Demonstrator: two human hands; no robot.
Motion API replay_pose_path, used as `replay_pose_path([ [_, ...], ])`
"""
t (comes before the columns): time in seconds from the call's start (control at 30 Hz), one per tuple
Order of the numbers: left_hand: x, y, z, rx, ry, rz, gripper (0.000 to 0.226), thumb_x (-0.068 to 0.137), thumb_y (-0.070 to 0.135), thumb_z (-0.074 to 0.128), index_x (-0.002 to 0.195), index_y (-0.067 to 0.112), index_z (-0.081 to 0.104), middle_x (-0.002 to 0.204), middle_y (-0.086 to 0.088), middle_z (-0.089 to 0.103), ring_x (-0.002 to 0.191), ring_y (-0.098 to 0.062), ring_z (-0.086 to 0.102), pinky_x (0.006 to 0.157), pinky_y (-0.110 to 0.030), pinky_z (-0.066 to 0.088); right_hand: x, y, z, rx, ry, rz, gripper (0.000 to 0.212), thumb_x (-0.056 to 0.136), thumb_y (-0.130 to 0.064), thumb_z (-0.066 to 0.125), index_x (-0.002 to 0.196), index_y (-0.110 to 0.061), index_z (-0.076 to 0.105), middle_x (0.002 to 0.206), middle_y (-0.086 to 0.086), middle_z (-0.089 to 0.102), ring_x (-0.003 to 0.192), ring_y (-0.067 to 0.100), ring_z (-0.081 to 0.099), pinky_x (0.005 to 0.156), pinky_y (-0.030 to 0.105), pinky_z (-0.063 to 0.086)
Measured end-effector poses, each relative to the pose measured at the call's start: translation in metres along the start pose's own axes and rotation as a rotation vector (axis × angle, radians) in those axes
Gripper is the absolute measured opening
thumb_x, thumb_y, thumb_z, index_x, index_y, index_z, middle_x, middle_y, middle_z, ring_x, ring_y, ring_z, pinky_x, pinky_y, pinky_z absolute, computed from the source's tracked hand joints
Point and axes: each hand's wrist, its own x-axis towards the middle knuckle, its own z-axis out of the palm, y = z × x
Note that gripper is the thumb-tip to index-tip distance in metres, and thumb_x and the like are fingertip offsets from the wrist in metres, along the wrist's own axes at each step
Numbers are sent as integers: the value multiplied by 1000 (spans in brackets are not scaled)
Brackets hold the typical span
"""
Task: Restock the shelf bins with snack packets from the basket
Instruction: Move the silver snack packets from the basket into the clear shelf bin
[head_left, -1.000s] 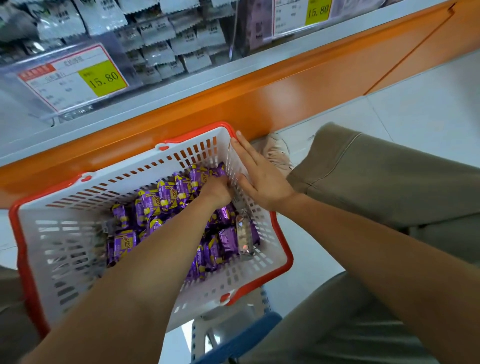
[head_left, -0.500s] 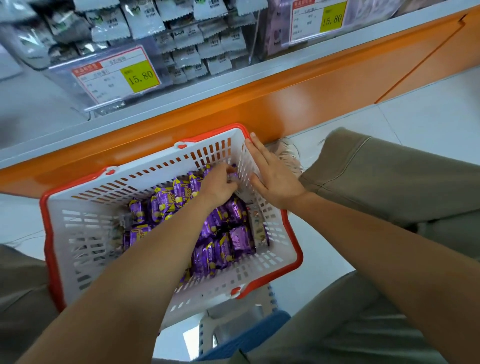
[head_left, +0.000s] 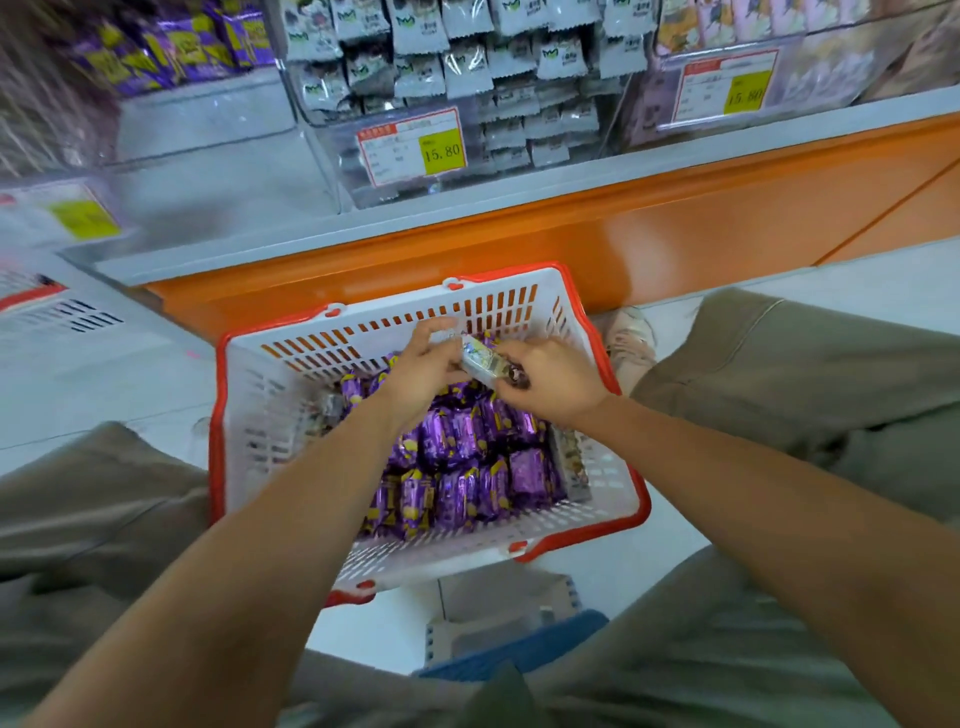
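Top-left purple packets (head_left: 171, 49) blurred

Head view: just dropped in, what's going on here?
A person low in front of the shelf is working out of a white basket with a red rim, which holds many purple packets. Over its far end, the left hand and right hand together hold one pale packet just above the purple ones. It is not yet at the shelf. A purple-stocked bin shows at upper left, and grey-white packets fill the one straight ahead.
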Motion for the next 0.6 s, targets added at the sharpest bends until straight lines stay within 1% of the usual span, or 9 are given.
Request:
replay_pose_path([
  [0.07,-6,-4,3,-161,3,-77,28,97,10,55,122,9,43,114,-16,60,105,-30,63,92,-39,55,2,-8,3,22,3,4,41,92,-37,57,127,-16,56,100,4,67,81,20,61,65,26,36],
  [0.17,-5,-17,6,-73,116,-105,24,95,9,58,110,-7,49,103,-23,63,91,-33,67,84,-42,59,6,-14,6,132,-101,51,33,99,-37,46,119,-14,58,78,2,61,67,17,57,61,32,40],
  [0.2,-4,-21,4,-24,184,-127,18,96,8,56,105,-4,46,94,-20,60,82,-30,65,81,-42,59,7,-14,8,149,-136,87,32,101,-34,40,118,-13,58,76,2,59,67,19,57,62,34,42],
  [0.27,-4,-27,-3,79,257,-177,12,98,10,53,100,7,41,84,-13,47,76,-28,55,85,-50,55,9,-11,12,26,-224,131,31,102,-26,38,121,-8,54,88,9,62,79,27,60,67,37,45],
  [0.33,-3,-33,-13,129,236,-250,17,98,13,53,109,10,41,90,-14,46,82,-30,51,91,-57,51,8,-9,19,-215,-376,203,36,98,-17,45,131,-4,42,116,20,59,96,33,57,73,36,44],
  [0.4,-5,-37,-23,141,174,-284,25,97,13,53,118,11,40,90,-18,51,83,-31,51,92,-59,48,4,-3,34,-367,-539,277,57,95,-6,45,147,0,22,147,31,31,130,42,39,99,46,40],
  [0.47,-6,-39,-29,124,122,-272,18,97,9,52,110,15,41,83,-18,50,80,-31,49,92,-59,46,1,11,53,-460,-627,279,72,95,-7,43,153,-3,0,155,33,10,145,45,9,117,52,19],
  [0.53,-7,-40,-32,102,109,-276,17,97,7,52,100,22,44,84,-15,45,80,-29,47,92,-61,47,1,22,68,-507,-669,283,77,94,-8,44,153,-7,-6,155,33,14,146,44,2,119,53,12],
  [0.6,-5,-42,-34,71,89,-288,19,97,7,53,111,18,45,86,-12,45,78,-30,50,91,-58,50,0,22,75,-521,-723,324,83,93,-8,44,152,-9,-14,154,33,16,146,44,2,119,54,10],
])
